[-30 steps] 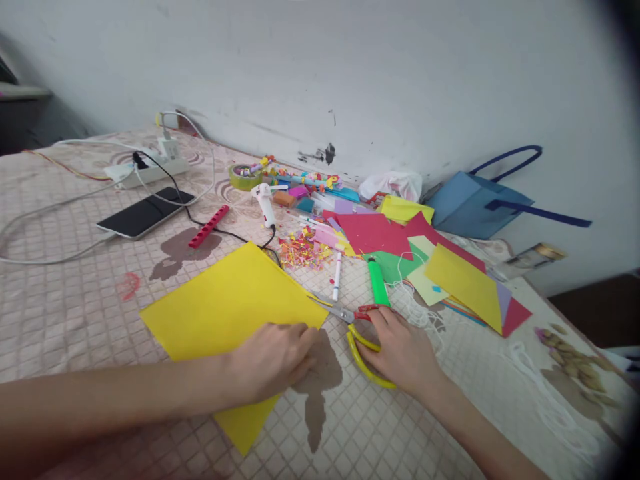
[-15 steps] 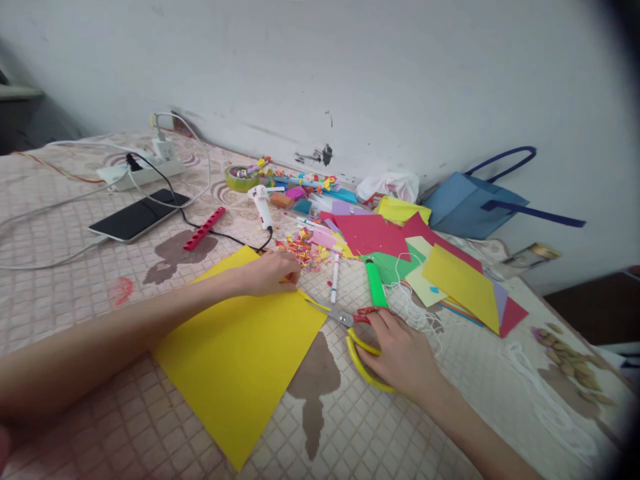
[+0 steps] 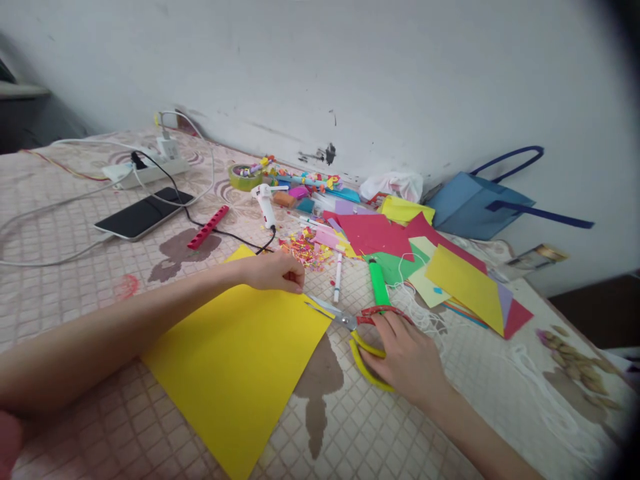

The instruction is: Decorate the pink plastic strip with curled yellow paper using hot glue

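A large yellow paper sheet (image 3: 240, 360) lies nearest on the patterned worktop (image 3: 75, 313). The left hand (image 3: 274, 271), fingers curled, pinches its far edge. The right hand (image 3: 407, 357) grips scissors (image 3: 360, 330) beside it. Farther back, a blue bag (image 3: 473, 200) leans against the wall, contents hidden.

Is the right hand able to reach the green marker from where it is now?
Probably yes. The right hand rests on the scissors, and the green marker lies just beyond its fingertips, with only loose white string beside it.
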Demonstrator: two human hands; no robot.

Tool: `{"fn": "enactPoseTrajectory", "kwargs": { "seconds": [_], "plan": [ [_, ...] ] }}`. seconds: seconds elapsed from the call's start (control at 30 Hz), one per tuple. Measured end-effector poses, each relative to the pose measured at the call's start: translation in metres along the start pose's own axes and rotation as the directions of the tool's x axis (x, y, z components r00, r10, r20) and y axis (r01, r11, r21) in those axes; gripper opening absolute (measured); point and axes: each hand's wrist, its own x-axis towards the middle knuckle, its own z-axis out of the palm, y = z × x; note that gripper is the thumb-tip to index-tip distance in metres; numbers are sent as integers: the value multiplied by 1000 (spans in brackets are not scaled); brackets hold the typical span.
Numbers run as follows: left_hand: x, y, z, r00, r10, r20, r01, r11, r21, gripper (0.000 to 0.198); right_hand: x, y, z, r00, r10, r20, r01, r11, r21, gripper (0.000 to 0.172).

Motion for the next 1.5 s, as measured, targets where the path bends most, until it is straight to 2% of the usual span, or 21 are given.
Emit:
{"fn": "enactPoseTrajectory", "kwargs": {
  "seconds": [0.23, 0.67, 1.1, 1.5],
  "plan": [
    [-2, 2, -4, 997, -4, 77, 16, 988, -153, 18, 1, -2, -5, 1000, 2, -30, -3, 1000, -30, 34],
    [-2, -2, -3, 997, 19, 81, 6, 952, -306, 13, 0, -1, -1, 1000, -19, -21, 18, 999, -47, 36],
    [-2, -1, -4, 992, -5, 124, 41, 955, -294, 17, -2, 0, -2, 998, -33, -46, 29, 996, -82, 36],
    [-3, 0, -4, 993, -16, 113, 49, 953, -300, 17, -2, 0, -5, 997, -56, -51, 50, 993, -107, 34]
  ]
}}
